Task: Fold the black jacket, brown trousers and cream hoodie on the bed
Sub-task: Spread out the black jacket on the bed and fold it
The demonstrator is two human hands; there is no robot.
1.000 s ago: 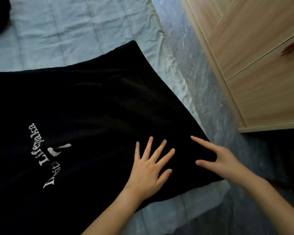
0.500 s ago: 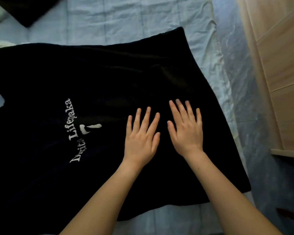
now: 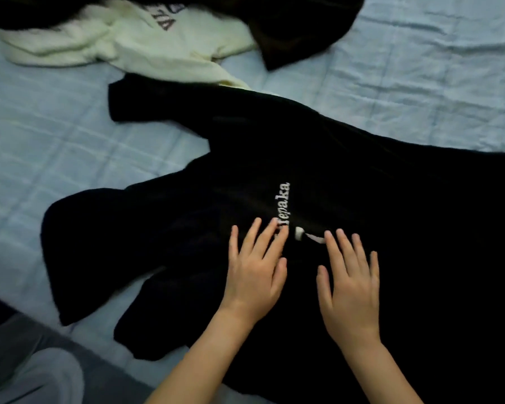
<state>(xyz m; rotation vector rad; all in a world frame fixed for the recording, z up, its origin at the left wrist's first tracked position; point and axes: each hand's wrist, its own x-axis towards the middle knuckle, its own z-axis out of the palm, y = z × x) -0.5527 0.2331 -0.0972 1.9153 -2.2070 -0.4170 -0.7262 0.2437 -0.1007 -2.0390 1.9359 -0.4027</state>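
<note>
The black jacket [image 3: 362, 185] lies spread flat across the bed, white lettering on its middle, one sleeve stretching up-left and the other down-left. My left hand [image 3: 255, 269] presses flat on it, fingers straight, partly covering the lettering. My right hand [image 3: 349, 282] lies flat beside it, a short gap apart. The cream hoodie [image 3: 134, 39] sits crumpled at the top left. A dark brown garment [image 3: 298, 27], likely the trousers, lies bunched at the top centre, overlapping the hoodie.
The light blue checked bedsheet [image 3: 70, 147] covers the bed, with bare stretches at left and top right. My grey-clad knee [image 3: 35, 377] shows at the bottom left corner by the bed's near edge.
My view has swung left, bringing the sleeves, hoodie and dark garment in and losing the wooden cabinet. Both hands slid left along the jacket, flat, onto the lettering.
</note>
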